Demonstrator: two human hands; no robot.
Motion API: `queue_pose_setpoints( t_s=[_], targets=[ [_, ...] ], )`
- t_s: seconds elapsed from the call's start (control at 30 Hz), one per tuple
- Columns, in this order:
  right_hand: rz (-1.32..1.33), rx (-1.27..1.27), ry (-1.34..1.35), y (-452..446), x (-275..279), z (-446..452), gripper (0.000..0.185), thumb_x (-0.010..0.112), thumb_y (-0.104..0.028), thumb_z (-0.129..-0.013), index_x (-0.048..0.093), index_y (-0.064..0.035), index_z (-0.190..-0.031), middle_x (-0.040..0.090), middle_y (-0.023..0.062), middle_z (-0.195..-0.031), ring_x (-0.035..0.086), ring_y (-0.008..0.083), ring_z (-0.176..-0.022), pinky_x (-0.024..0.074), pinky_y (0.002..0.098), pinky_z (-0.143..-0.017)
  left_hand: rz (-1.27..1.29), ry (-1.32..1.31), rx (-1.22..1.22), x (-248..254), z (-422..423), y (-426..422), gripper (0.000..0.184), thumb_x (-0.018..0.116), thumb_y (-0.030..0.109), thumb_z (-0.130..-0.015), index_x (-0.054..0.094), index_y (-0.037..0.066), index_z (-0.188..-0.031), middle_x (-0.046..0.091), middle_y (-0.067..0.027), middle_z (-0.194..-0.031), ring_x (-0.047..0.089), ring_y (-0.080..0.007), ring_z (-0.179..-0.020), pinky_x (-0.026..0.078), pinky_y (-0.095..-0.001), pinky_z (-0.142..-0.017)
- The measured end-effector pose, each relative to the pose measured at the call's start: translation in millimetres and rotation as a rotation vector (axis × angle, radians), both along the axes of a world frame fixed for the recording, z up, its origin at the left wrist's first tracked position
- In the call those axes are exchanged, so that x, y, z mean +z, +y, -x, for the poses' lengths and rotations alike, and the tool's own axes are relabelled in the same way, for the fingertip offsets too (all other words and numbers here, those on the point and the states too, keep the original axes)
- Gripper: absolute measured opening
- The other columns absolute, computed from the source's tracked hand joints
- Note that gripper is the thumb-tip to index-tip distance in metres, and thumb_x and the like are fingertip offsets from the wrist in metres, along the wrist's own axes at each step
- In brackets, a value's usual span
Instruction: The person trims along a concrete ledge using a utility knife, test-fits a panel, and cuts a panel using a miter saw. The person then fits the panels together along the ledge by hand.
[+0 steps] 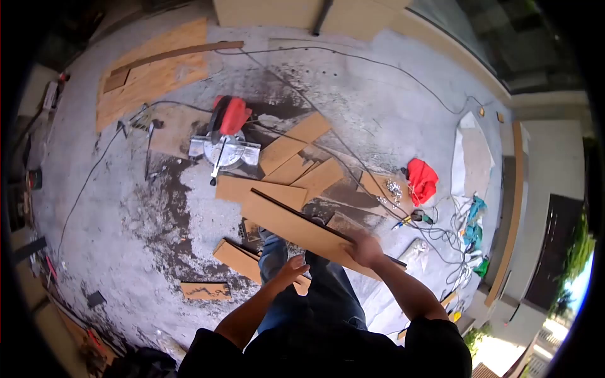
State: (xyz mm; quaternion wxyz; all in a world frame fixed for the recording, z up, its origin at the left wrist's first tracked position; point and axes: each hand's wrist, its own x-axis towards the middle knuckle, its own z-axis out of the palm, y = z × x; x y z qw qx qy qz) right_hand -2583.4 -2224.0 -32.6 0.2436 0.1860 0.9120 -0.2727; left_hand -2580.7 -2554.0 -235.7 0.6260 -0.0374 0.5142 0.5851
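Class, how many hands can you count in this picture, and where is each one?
2: the right hand grips the long brown board; the left hand is in front of the jeans. Neither is hidden.

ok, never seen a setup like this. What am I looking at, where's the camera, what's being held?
No robot here: these are a person's own bare hands. The one picture comes from a camera worn on the head, facing forward and down, so arms and legs enter from the bottom edge. The wide lens bends the edges.

The right hand grips a long tan board with a dark edge, near one end. The left hand is beside a small tan piece; I can't tell whether it holds it.

On the dusty floor ahead sits what looks like a red miter saw, with tan board pieces near it. A red cloth or bag lies off to the right.
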Motion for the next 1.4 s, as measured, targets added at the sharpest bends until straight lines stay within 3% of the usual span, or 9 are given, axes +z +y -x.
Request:
queue_pose_setpoints(
  t_s=[0.07, 0.23, 0.43, 0.57, 0.77, 0.93, 1.13, 1.17, 1.4],
  targets=[
    [0.102, -0.102, -0.013, -5, 73, -46, 0.04, 0.075, -0.042, -0.091, 0.07, -0.0026, -0.097, 0.066, 0.021, -0.102, 0.066, 0.043, -0.094, 0.0538, 0.0504, -0.083, -0.067, 0.248, -0.105, 104, 19, 28, 0.074, 0.072, 0.028, -0.1, 0.033, 0.0, -0.156, 0.043, -0.0182, -0.156, 0.043, -0.0301, -0.146, 0.04, -0.045, -0.117],
    [0.1, -0.334, 0.364, -37, 170, -169, 0.045, 0.068, -0.047, -0.096, 0.063, -0.0048, -0.111, 0.061, 0.017, -0.108, 0.066, 0.0413, -0.094, 0.0552, 0.0497, -0.081, -0.502, -0.035, 0.294, 217, 14, 85, 0.065, 0.076, 0.033, -0.095, 0.046, 0.013, -0.149, 0.054, -0.0071, -0.147, 0.052, -0.0315, -0.136, 0.043, -0.0551, -0.114],
    [0.078, -0.872, 0.409, -61, 122, -368, 0.045, 0.065, -0.04, -0.099, 0.057, -0.0066, -0.128, 0.062, 0.02, -0.116, 0.064, 0.0428, -0.107, 0.0534, 0.0494, -0.091, -0.234, 0.587, 0.15, 298, 69, 181, 0.061, 0.065, 0.052, -0.101, 0.057, 0.003, -0.136, 0.066, -0.0089, -0.131, 0.065, -0.0246, -0.116, 0.054, -0.0402, -0.097],
    [0.199, -1.144, 0.057, -80, 88, -566, 0.048, 0.063, -0.043, -0.098, 0.063, -0.0061, -0.128, 0.067, 0.0243, -0.122, 0.064, 0.0432, -0.115, 0.0512, 0.0518, -0.099, -0.289, 1.159, -0.286, 358, 20, 248, 0.04, 0.075, 0.027, -0.099, 0.064, -0.007, -0.117, 0.072, -0.0112, -0.114, 0.067, -0.0196, -0.097, 0.053, -0.0343, -0.084],
    [0.076, -1.694, 0.063, -169, 84, -809, 0.045, 0.063, -0.038, -0.095, 0.07, -0.0002, -0.119, 0.073, 0.0231, -0.114, 0.067, 0.0417, -0.11, 0.0533, 0.0506, -0.095, -0.094, 1.577, -1.003, 318, -110, 292, 0.044, 0.083, 0.034, -0.089, 0.073, -0.005, -0.106, 0.077, -0.0166, -0.094, 0.073, -0.0291, -0.085, 0.055, -0.0447, -0.077],
    [0.103, -2.135, 0.086, -253, 91, -886, 0.041, 0.065, -0.037, -0.093, 0.072, -0.0008, -0.111, 0.074, 0.0234, -0.107, 0.07, 0.0407, -0.105, 0.0551, 0.0475, -0.094, 0.166, 1.224, -1.275, 259, -219, 289, 0.047, 0.083, 0.038, -0.088, 0.076, -0.003, -0.111, 0.078, -0.0187, -0.097, 0.074, -0.0311, -0.091, 0.055, -0.0447, -0.078],
    [0.592, -2.041, 0.03, -333, 29, -853, 0.041, 0.069, -0.04, -0.086, 0.077, -0.0069, -0.109, 0.075, 0.0222, -0.11, 0.07, 0.0397, -0.107, 0.0555, 0.0442, -0.093, 0.322, 1.27, -1.417, 255, -368, 372, 0.057, 0.083, 0.046, -0.085, 0.076, -0.004, -0.109, 0.077, -0.0211, -0.098, 0.074, -0.034, -0.091, 0.055, -0.0465, -0.079],
    [0.545, -1.685, 0.16, -412, -104, -821, 0.051, 0.071, -0.045, -0.085, 0.075, -0.0056, -0.117, 0.073, 0.0217, -0.12, 0.069, 0.0377, -0.114, 0.0529, 0.042, -0.099, 0.345, 1.278, -1.424, 239, -381, 393, 0.059, 0.083, 0.048, -0.084, 0.076, -0.005, -0.109, 0.077, -0.0215, -0.098, 0.074, -0.0345, -0.092, 0.055, -0.0468, -0.079],
    [0.692, -2.354, 0.063, -175, 20, -997, 0.051, 0.072, -0.043, -0.085, 0.074, -0.0044, -0.119, 0.073, 0.0208, -0.122, 0.068, 0.0354, -0.115, 0.0517, 0.0412, -0.1, 0.213, 1.409, -1.398, 195, -543, 620, 0.071, 0.083, 0.058, -0.08, 0.076, -0.007, -0.107, 0.077, -0.0236, -0.098, 0.075, -0.0373, -0.092, 0.056, -0.0491, -0.081]
  ],
)
